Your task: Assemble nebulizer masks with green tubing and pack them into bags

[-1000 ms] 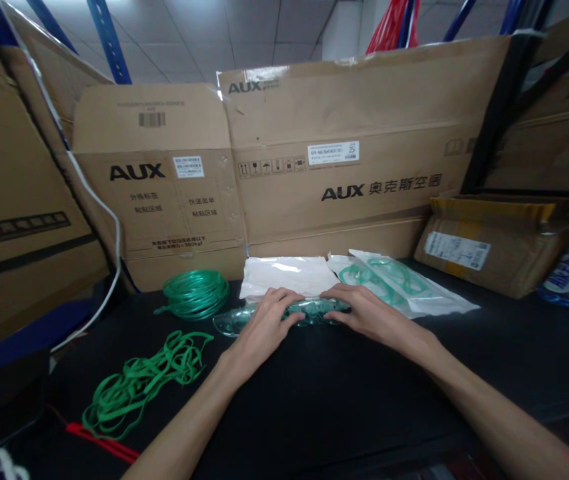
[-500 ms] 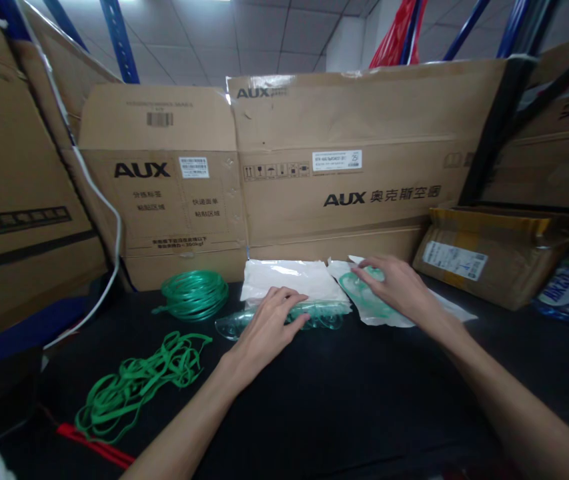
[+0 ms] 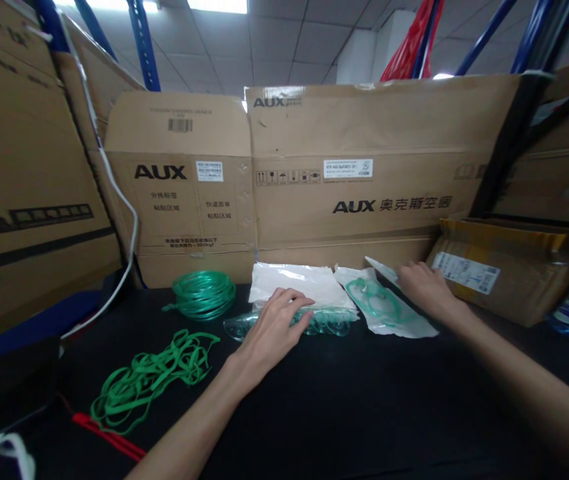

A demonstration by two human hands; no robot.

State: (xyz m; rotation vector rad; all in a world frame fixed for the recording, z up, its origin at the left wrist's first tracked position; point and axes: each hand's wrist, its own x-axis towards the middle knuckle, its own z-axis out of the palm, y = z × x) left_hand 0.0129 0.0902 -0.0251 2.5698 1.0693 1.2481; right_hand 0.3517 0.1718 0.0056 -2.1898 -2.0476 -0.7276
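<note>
My left hand (image 3: 274, 325) lies with spread fingers on a row of clear green-tinted plastic masks (image 3: 331, 325) on the black table (image 3: 364, 413). Behind the masks sits a stack of white empty bags (image 3: 299, 283). My right hand (image 3: 424, 288) is at the far right edge of a pile of sealed packets (image 3: 387, 308) with green tubing inside. Its fingers curl around the corner of one packet (image 3: 383, 267) that is tilted up off the pile.
A coil of green tubing (image 3: 204, 293) lies left of the masks. Loose green straps (image 3: 154, 377) and a red strip (image 3: 109, 437) lie at the near left. AUX cardboard (image 3: 344, 167) walls the back. A taped box (image 3: 504, 267) stands at right.
My right hand left the masks, crossed the packet pile to the right and took hold of a packet corner. My left hand stayed on the masks. The view tilted up slightly.
</note>
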